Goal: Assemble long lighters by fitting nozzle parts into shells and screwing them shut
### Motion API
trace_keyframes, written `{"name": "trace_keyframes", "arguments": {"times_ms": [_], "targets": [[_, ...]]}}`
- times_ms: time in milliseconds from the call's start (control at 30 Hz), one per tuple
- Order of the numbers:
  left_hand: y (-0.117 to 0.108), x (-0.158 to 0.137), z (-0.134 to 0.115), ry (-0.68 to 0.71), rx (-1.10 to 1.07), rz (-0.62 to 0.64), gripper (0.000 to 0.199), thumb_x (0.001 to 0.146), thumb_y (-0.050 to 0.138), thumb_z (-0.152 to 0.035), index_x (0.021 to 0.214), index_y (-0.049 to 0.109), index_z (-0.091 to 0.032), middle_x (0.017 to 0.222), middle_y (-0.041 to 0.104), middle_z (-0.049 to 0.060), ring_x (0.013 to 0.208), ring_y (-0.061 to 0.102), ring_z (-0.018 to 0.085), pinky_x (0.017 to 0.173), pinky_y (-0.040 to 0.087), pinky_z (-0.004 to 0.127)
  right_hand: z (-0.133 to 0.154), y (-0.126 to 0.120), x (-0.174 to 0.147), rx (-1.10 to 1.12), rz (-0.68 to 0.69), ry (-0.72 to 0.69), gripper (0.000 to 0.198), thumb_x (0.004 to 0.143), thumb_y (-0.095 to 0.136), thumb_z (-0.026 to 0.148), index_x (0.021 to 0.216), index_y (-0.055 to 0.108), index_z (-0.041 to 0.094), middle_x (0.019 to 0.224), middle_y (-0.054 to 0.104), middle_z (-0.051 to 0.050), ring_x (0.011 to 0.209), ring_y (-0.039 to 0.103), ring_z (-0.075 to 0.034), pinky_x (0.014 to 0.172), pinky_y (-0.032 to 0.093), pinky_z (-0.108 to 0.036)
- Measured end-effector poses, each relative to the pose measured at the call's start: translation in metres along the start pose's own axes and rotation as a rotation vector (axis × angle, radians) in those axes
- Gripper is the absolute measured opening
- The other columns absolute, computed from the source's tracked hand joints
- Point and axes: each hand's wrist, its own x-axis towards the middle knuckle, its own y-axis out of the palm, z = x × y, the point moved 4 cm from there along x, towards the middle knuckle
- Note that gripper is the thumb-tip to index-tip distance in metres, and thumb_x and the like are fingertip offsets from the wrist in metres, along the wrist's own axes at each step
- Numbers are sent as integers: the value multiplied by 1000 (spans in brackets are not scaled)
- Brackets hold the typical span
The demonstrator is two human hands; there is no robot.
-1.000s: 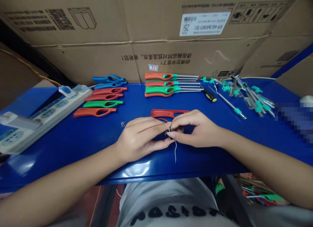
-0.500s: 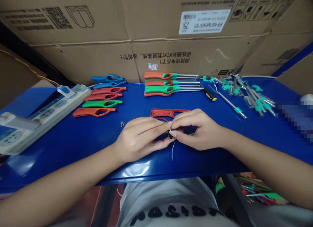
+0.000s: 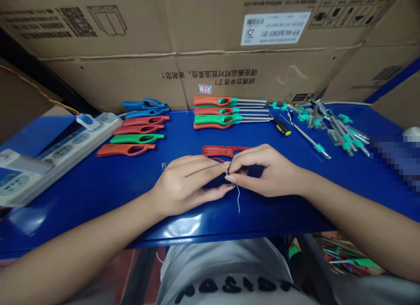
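My left hand (image 3: 188, 184) pinches a small dark part with a thin white wire (image 3: 238, 200), mostly hidden by the fingers. Opposite it, my right hand (image 3: 265, 171) is closed at the same part, its thumb and fingertip meeting the left fingertips. The wire's loose end hangs down toward the near table edge. Just behind the hands lies an opened red lighter shell (image 3: 216, 151), with another red piece partly covered by my left hand. Several small screws (image 3: 164, 166) lie left of my left hand.
Coloured lighter handles (image 3: 131, 150) lie in a column at left, beside a power strip (image 3: 62, 152). Lighters with metal tubes (image 3: 216, 121) are stacked at the back. A screwdriver (image 3: 281, 126) and a heap of metal tubes (image 3: 344, 130) lie right. Cardboard (image 3: 131, 77) stands behind.
The white wire's hanging end has swung slightly to the right. Both hands keep their pinch, with small shifts of the fingers; the dark part shows less between them.
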Motion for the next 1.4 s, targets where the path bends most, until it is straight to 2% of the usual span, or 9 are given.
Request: {"name": "trace_keyframes", "arguments": {"times_ms": [167,367,533,800,1100,1400], "targets": [[-2,1,0,-21,9,3,31,85,78,-27,112,69,-14,93,79,9,83,76,19,78,62,30,1,-2,0,12,-22,-15,12,92,65,22,84,69,14,74,66,-1,65,57,-9,65,47,-21],[-2,1,-4,10,60,-1,26,86,76,-25,108,69,-12,91,78,9,79,75,19,75,62,30,-1,2,0,-21,-37,-14,16,91,68,26,80,67,15,67,61,2,59,52,-8,59,44,-20],[0,0,-6,13,95,-15,25,87,75,-26,107,69,-14,89,78,7,77,75,17,75,61,29,0,4,0,-2,-56,-22,18,93,65,23,78,66,15,71,65,0,65,57,-9,66,47,-22],[-3,0,-8,25,80,-13,30,87,76,-26,111,68,-11,91,78,9,81,76,19,76,62,30,1,2,3,201,7,11,18,92,69,26,78,72,14,74,71,-2,65,61,-10,66,50,-22],[0,-3,-6,74,82,2,30,89,75,-28,113,67,-12,96,79,8,84,76,18,78,63,29,-6,2,2,188,68,112,18,90,70,27,80,76,13,76,75,-5,68,66,-13,66,53,-25],[-7,3,-8,16,75,-11,32,88,75,-24,117,67,-12,95,79,10,84,76,19,76,62,30,9,-5,3,109,-26,-15,16,93,65,19,82,75,15,80,76,-4,72,69,-13,72,56,-25]]}}
